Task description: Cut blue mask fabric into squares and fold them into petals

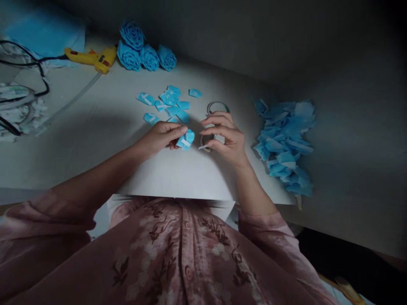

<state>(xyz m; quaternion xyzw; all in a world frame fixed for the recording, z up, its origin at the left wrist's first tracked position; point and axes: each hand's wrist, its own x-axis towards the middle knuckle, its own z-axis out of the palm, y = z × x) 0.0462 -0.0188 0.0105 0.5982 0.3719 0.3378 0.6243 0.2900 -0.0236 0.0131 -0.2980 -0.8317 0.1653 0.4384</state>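
Between the thumb and fingers of my left hand [163, 137] is a small blue crepe-paper petal [187, 140] with a white strip of tape across it. My right hand [224, 137] is just to the right, its fingers curved and apart from the thumb. At that thumb's tip is a thin white strip [202, 147]; whether it is stuck there I cannot tell. A ring-shaped roll of tape [208, 142] lies behind the right fingers, partly hidden, and another ring [218, 103] shows beyond them. Several blue petals [171, 95], some with white strips, lie scattered beyond my left hand.
Several rolled blue paper flowers [132, 56] sit at the back beside a yellow glue gun [92, 58] with a clear glue stick and black cord. A heap of blue paper pieces [288, 144] lies along the right side. White scraps [19, 114] and blue sheets [47, 31] are at left.
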